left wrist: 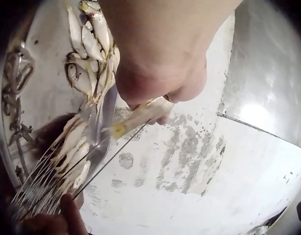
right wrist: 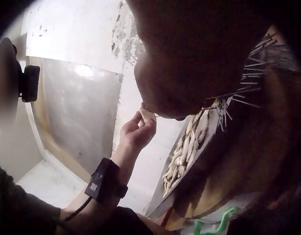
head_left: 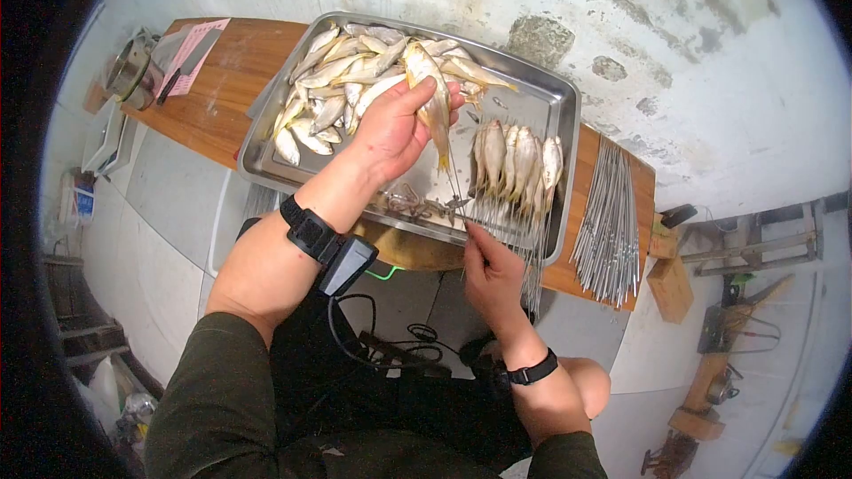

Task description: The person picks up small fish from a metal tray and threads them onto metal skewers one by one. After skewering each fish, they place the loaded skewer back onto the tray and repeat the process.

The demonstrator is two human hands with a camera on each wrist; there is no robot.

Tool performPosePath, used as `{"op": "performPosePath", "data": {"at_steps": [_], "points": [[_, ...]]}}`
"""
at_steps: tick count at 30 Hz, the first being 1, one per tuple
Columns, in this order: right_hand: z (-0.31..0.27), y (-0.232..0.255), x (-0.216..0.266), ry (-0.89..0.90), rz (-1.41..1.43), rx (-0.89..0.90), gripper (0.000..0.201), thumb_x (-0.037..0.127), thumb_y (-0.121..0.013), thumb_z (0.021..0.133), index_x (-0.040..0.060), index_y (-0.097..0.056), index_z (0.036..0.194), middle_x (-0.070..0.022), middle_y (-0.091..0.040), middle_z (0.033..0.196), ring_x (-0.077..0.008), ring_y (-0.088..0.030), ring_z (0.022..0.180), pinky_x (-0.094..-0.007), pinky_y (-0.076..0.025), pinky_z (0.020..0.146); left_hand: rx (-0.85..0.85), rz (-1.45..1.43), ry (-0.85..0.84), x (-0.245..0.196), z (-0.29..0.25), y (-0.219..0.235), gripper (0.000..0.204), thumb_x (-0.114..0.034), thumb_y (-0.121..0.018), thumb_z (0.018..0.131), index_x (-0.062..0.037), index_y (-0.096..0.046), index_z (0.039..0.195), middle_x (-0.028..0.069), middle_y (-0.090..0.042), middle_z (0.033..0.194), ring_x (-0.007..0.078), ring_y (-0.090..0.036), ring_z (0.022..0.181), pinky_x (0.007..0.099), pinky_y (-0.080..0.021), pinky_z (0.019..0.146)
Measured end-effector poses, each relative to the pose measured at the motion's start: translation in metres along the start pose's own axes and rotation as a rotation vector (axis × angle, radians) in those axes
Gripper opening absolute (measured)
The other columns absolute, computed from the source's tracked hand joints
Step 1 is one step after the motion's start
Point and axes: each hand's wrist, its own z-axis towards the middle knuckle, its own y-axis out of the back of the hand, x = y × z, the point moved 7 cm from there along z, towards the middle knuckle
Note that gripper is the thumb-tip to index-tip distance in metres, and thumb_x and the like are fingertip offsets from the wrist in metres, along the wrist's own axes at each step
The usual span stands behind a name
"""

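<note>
The left hand [head_left: 397,129] is raised over the middle of a metal tray [head_left: 550,106], its fingers and thumb curled round a small yellowish fish [head_left: 431,98] that hangs head up and tail down. The right hand [head_left: 491,270] sits at the tray's near edge, thumb and fingers pinching the lower end of a thin metal skewer [head_left: 454,179] whose shaft runs up to the fish's tail. In the left wrist view the same fish [left wrist: 140,114] pokes out from under the gripping hand [left wrist: 160,58], with the skewer [left wrist: 111,156] slanting down from it toward the right hand's fingertips [left wrist: 69,215]. The right wrist view shows the left hand [right wrist: 138,129] closed on the fish from the side; the right hand itself fills that frame too closely to read. A loose pile of fish [head_left: 342,80] fills the far left corner of the tray, and a row of fish already on skewers [head_left: 515,160] lies along its right side, handles pointing at the near edge. Dark scraps [head_left: 417,207] lie near the front edge of the tray. The tray rests on a wooden table [head_left: 226,80]; a bundle of bare skewers [head_left: 608,222] lies at the table's right end, just beside the tray, and a knife [head_left: 191,62] on pink paper [head_left: 202,31] lies at its left end.
</note>
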Motion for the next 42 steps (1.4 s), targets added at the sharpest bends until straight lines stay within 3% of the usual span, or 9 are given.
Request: {"op": "performPosePath", "data": {"at_steps": [10, 13, 15, 19, 21, 22, 24, 30, 42], "points": [[-0.003, 0.003, -0.001, -0.027, -0.007, 0.017, 0.022, 0.007, -0.059, 0.087, -0.0025, -0.065, 0.106, -0.0164, -0.069, 0.085, -0.0157, -0.066, 0.079, -0.0251, -0.049, 0.072, -0.006, 0.044, 0.02, -0.002, 0.002, 0.002, 0.027, -0.022, -0.046, 0.098, 0.0004, -0.058, 0.108, 0.0097, -0.066, 0.1, 0.0183, -0.063, 0.09, 0.0325, -0.051, 0.082], [0.0, 0.003, 0.002, 0.064, -0.031, -0.03, 0.023, 0.007, -0.059, 0.088, -0.0022, -0.065, 0.107, -0.0148, -0.068, 0.08, -0.0136, -0.064, 0.072, -0.0243, -0.048, 0.068, 0.041, 0.026, 0.079, 0.008, 0.002, 0.003, 0.027, -0.021, -0.047, 0.098, 0.0013, -0.057, 0.109, 0.0109, -0.066, 0.101, 0.0195, -0.063, 0.092, 0.0332, -0.051, 0.084], [0.001, 0.0, -0.003, 0.02, -0.035, 0.022, 0.027, 0.006, -0.058, 0.085, 0.0026, -0.063, 0.111, -0.0204, -0.064, 0.082, -0.0316, -0.065, 0.072, -0.0344, -0.05, 0.067, 0.05, 0.024, 0.088, 0.009, 0.0, 0.0, 0.028, -0.021, -0.047, 0.098, 0.0019, -0.057, 0.111, 0.0118, -0.065, 0.104, 0.0207, -0.063, 0.095, 0.0339, -0.051, 0.086], [0.004, 0.0, -0.002, 0.035, -0.015, -0.013, 0.027, 0.006, -0.058, 0.085, 0.0028, -0.063, 0.111, -0.0204, -0.064, 0.082, -0.0307, -0.065, 0.072, -0.034, -0.05, 0.066, 0.069, -0.011, 0.092, 0.008, -0.003, -0.004, 0.03, -0.019, -0.048, 0.097, 0.0035, -0.054, 0.115, 0.0138, -0.063, 0.109, 0.0239, -0.062, 0.101, 0.0359, -0.05, 0.089], [0.003, 0.0, -0.008, 0.019, 0.017, -0.041, 0.024, 0.007, -0.059, 0.088, -0.0016, -0.064, 0.109, -0.0084, -0.064, 0.074, -0.01, -0.058, 0.066, -0.0241, -0.046, 0.063, 0.047, -0.033, 0.058, 0.007, -0.001, -0.004, 0.03, -0.019, -0.047, 0.097, 0.0036, -0.053, 0.116, 0.0139, -0.063, 0.11, 0.024, -0.062, 0.102, 0.0361, -0.05, 0.089], [0.003, 0.0, -0.008, 0.019, 0.017, -0.041, 0.024, 0.007, -0.059, 0.088, -0.0016, -0.064, 0.109, -0.0084, -0.064, 0.074, -0.01, -0.058, 0.066, -0.0241, -0.046, 0.063, 0.025, -0.054, 0.023, 0.004, 0.0, -0.003, 0.03, -0.019, -0.047, 0.097, 0.0036, -0.053, 0.116, 0.014, -0.063, 0.111, 0.0242, -0.062, 0.102, 0.0364, -0.05, 0.09], [0.004, 0.0, -0.009, 0.0, 0.056, -0.033, 0.026, 0.006, -0.059, 0.085, 0.003, -0.065, 0.11, -0.0183, -0.066, 0.084, -0.0231, -0.066, 0.073, -0.0304, -0.05, 0.067, 0.029, -0.066, 0.007, 0.002, -0.001, -0.004, 0.03, -0.019, -0.046, 0.098, 0.0036, -0.053, 0.116, 0.0137, -0.063, 0.111, 0.0236, -0.062, 0.102, 0.0362, -0.05, 0.089], [0.003, 0.003, -0.007, -0.044, 0.104, 0.001, 0.024, 0.007, -0.06, 0.086, 0.0032, -0.066, 0.109, -0.0177, -0.066, 0.081, -0.0163, -0.065, 0.068, -0.0273, -0.049, 0.064, 0.021, -0.043, -0.021, 0.001, 0.003, 0.001, 0.028, -0.019, -0.046, 0.098, 0.0032, -0.053, 0.114, 0.012, -0.063, 0.108, 0.0211, -0.062, 0.099, 0.0349, -0.05, 0.088], [0.0, 0.007, -0.005, -0.035, 0.057, 0.038, 0.023, 0.007, -0.06, 0.086, 0.0029, -0.066, 0.107, -0.0178, -0.064, 0.076, -0.023, -0.065, 0.065, -0.0285, -0.049, 0.063, 0.014, -0.034, 0.005, -0.007, 0.004, 0.003, 0.027, -0.02, -0.046, 0.098, 0.0027, -0.055, 0.111, 0.0111, -0.065, 0.102, 0.0202, -0.063, 0.094, 0.0336, -0.051, 0.086]]}}
